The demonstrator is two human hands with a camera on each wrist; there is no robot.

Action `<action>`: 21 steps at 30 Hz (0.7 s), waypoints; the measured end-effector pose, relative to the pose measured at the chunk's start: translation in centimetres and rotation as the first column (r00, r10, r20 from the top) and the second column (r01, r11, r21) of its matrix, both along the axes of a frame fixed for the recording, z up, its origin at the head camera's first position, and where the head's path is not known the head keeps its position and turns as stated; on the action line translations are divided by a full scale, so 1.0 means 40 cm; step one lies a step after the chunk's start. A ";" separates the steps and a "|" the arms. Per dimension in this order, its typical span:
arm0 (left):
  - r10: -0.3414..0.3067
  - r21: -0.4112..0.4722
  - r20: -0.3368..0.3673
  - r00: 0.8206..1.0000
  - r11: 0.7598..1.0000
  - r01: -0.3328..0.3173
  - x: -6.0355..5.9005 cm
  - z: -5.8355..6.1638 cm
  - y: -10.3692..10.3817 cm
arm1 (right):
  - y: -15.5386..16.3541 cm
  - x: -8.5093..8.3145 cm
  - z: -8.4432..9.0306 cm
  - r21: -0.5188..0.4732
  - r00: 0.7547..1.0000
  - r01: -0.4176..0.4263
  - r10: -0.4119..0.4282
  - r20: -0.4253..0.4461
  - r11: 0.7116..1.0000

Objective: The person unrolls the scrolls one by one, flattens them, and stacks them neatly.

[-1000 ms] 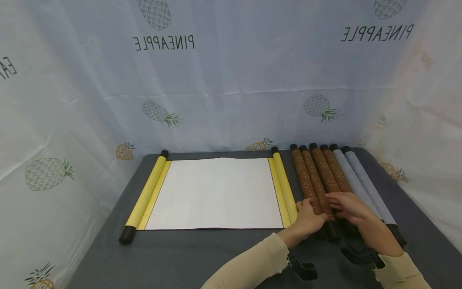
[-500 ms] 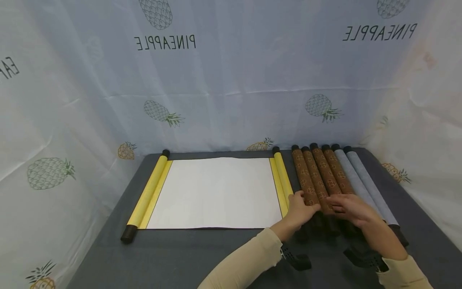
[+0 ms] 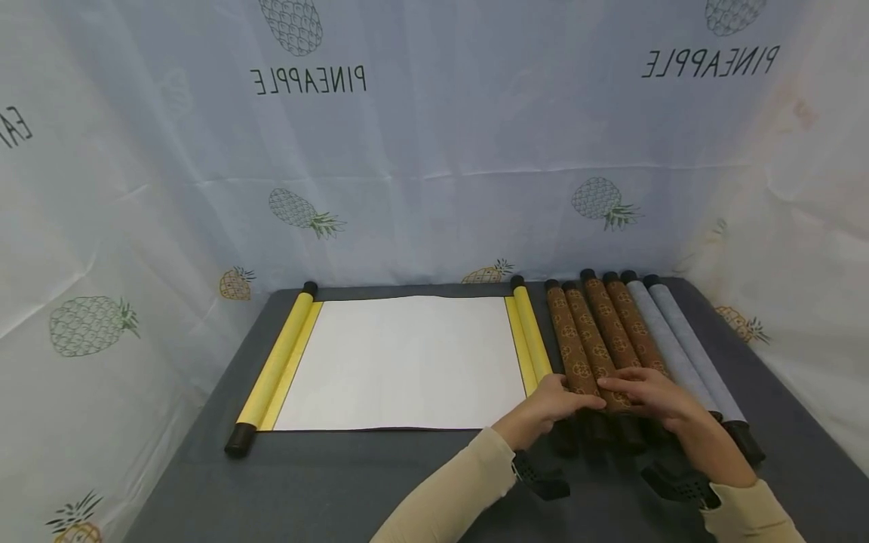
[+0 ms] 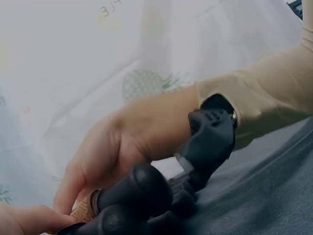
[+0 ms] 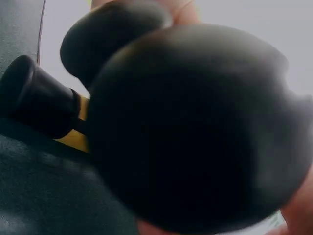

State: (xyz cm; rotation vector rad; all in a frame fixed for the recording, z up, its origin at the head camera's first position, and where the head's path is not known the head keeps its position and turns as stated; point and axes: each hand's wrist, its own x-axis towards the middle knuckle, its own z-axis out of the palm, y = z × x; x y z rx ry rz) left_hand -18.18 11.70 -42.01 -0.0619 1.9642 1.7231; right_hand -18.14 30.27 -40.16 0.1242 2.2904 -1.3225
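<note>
Four brown patterned rolled scrolls (image 3: pixel 614 324) lie side by side on the dark table (image 3: pixel 339 483), right of an unrolled yellow scroll (image 3: pixel 400 362). My left hand (image 3: pixel 553 403) grips the near part of the leftmost brown scroll (image 3: pixel 569 339), thumb across it. My right hand (image 3: pixel 645 392) lies over the neighbouring brown scrolls, fingers curled round the second one (image 3: pixel 589 335). The two left brown scrolls sit a little nearer to me than the other two. In the left wrist view the right hand (image 4: pixel 137 132) pinches a brown scroll (image 4: pixel 83 211) above a black end knob (image 4: pixel 137 191). A black knob (image 5: pixel 195 127) fills the right wrist view.
Two grey rolled scrolls (image 3: pixel 679 339) lie right of the brown ones, near the table's right edge. The open scroll's yellow rollers (image 3: pixel 271 369) frame its white sheet. A pineapple-print cloth backdrop (image 3: pixel 434 151) closes the back and both sides.
Both hands have shifted left and slightly toward me, drawing the two leftmost brown scrolls nearer, so their far ends now sit behind the other brown scrolls' ends.
</note>
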 end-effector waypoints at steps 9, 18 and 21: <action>0.031 0.071 -0.013 0.999 0.997 -0.030 0.006 -0.005 -0.007 | -0.013 0.000 -0.015 0.002 0.998 0.064 -0.064 -0.016 0.998; 0.022 0.073 -0.049 0.999 0.997 -0.018 0.008 -0.001 -0.037 | -0.037 -0.004 -0.016 0.001 0.998 0.066 -0.066 -0.021 0.998; 0.025 0.078 -0.079 0.997 0.997 -0.018 0.004 0.007 -0.056 | -0.054 -0.012 -0.005 -0.003 0.998 0.060 -0.060 -0.019 0.998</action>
